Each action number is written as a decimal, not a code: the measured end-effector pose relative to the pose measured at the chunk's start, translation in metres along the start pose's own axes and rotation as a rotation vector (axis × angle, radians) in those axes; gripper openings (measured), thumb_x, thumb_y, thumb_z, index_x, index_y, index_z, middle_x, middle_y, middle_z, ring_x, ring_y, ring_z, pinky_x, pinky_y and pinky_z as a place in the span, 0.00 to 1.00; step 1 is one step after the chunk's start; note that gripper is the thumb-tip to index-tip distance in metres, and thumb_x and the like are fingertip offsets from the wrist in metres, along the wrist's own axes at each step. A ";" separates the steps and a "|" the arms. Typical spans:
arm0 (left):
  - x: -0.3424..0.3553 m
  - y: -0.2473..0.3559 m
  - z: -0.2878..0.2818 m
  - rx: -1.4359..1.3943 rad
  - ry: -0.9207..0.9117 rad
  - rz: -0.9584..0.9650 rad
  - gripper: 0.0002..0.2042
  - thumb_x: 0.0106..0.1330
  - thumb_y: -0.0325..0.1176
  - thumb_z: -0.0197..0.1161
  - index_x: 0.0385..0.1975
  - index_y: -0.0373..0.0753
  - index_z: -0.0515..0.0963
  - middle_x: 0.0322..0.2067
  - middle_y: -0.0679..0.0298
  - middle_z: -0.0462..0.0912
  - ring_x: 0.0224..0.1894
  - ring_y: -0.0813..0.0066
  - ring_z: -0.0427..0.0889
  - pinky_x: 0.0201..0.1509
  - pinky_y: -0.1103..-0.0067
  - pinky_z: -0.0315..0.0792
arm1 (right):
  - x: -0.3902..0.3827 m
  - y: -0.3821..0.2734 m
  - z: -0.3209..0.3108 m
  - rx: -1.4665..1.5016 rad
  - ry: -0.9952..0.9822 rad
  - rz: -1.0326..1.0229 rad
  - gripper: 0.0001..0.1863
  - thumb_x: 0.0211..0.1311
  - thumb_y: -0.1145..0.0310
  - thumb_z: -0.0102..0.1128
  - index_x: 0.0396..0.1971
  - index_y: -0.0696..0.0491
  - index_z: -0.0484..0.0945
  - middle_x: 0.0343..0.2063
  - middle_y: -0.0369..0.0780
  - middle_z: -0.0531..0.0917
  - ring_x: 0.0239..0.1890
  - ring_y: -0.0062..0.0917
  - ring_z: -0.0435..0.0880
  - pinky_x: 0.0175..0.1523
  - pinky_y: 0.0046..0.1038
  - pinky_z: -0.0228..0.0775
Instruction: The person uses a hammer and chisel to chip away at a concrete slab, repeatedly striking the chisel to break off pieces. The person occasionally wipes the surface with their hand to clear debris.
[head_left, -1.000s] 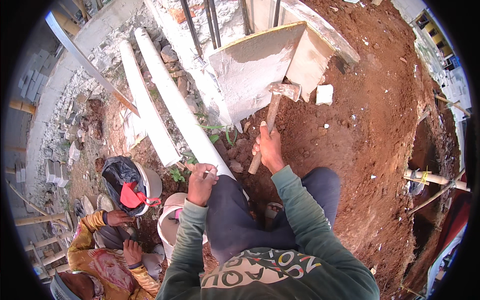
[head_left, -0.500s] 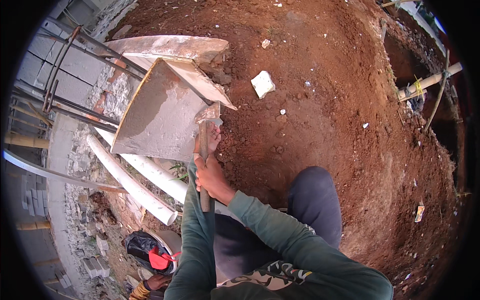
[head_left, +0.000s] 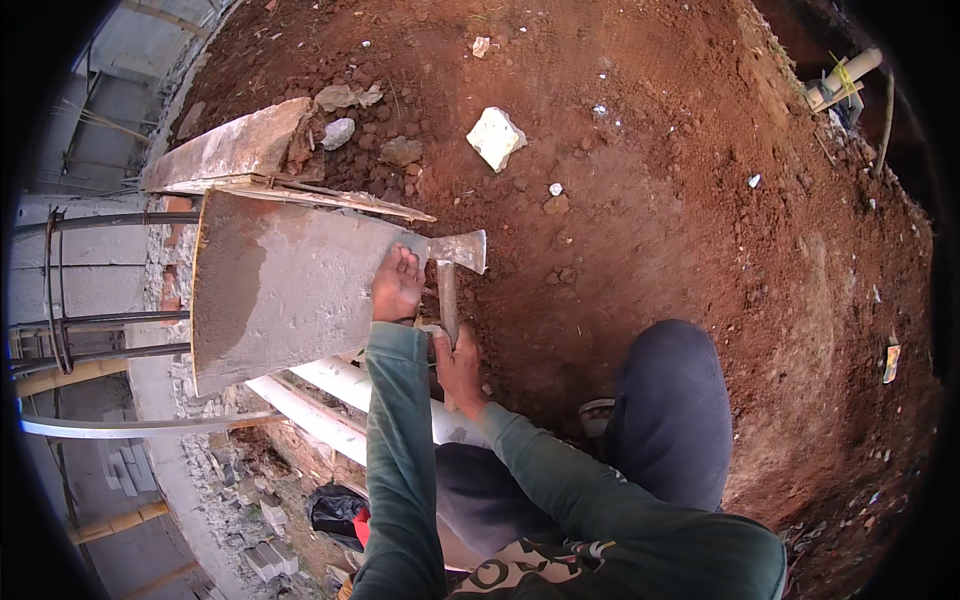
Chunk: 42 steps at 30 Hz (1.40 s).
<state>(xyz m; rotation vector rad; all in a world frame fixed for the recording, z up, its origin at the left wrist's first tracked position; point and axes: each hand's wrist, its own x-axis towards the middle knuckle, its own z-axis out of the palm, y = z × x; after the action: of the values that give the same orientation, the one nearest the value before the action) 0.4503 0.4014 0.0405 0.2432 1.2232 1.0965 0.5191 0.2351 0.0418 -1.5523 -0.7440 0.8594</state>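
Note:
My right hand (head_left: 459, 367) is wrapped round the wooden handle of a hatchet (head_left: 448, 290). The hatchet's broad metal head (head_left: 460, 250) points away from me, just off the right edge of a grey, cement-coated board (head_left: 300, 280). My left hand (head_left: 398, 288) lies over that edge of the board, fingers loosely extended and holding nothing. A damp dark patch marks the board's left part. Along its far side runs a splintered timber strip (head_left: 330, 200), with a thick plank (head_left: 235, 145) beyond.
White pipes (head_left: 345, 385) pass beneath the board. Steel reinforcing bars (head_left: 120, 318) stick out on the left beside a block wall. A pale stone (head_left: 496, 138) lies on the red soil ahead. A trench with bamboo poles (head_left: 848, 78) borders the far right. A black bag (head_left: 335, 512) sits lower left.
The hatchet has moved right, off the board, and its head now points right. My left hand shows more fully beside it. The view has turned, so the board appears lower and tilted differently.

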 end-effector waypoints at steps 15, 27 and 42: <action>-0.013 0.005 0.015 0.191 0.170 0.002 0.15 0.73 0.38 0.52 0.56 0.45 0.70 0.53 0.71 0.79 0.61 0.78 0.73 0.67 0.66 0.50 | -0.005 0.013 0.022 0.042 -0.052 0.163 0.14 0.69 0.61 0.53 0.38 0.59 0.73 0.26 0.52 0.81 0.30 0.51 0.81 0.37 0.43 0.71; -0.014 0.004 0.012 0.235 0.171 -0.024 0.11 0.72 0.43 0.54 0.50 0.50 0.75 0.49 0.78 0.81 0.53 0.82 0.73 0.61 0.65 0.52 | -0.010 0.030 0.024 0.402 -0.235 0.496 0.14 0.71 0.57 0.52 0.34 0.54 0.69 0.14 0.35 0.69 0.09 0.20 0.67 0.13 0.29 0.60; -0.175 0.043 0.053 1.526 0.316 1.237 0.16 0.63 0.28 0.66 0.49 0.33 0.77 0.41 0.61 0.80 0.41 0.70 0.77 0.47 0.70 0.73 | -0.009 0.011 0.027 0.536 -0.478 0.750 0.17 0.72 0.56 0.49 0.34 0.56 0.69 0.12 0.34 0.67 0.08 0.22 0.68 0.12 0.30 0.62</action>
<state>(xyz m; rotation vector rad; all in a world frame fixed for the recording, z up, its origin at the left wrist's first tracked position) 0.4833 0.3078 0.1995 2.2765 2.0583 0.9023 0.4921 0.2401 0.0296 -1.1263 -0.1842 1.8584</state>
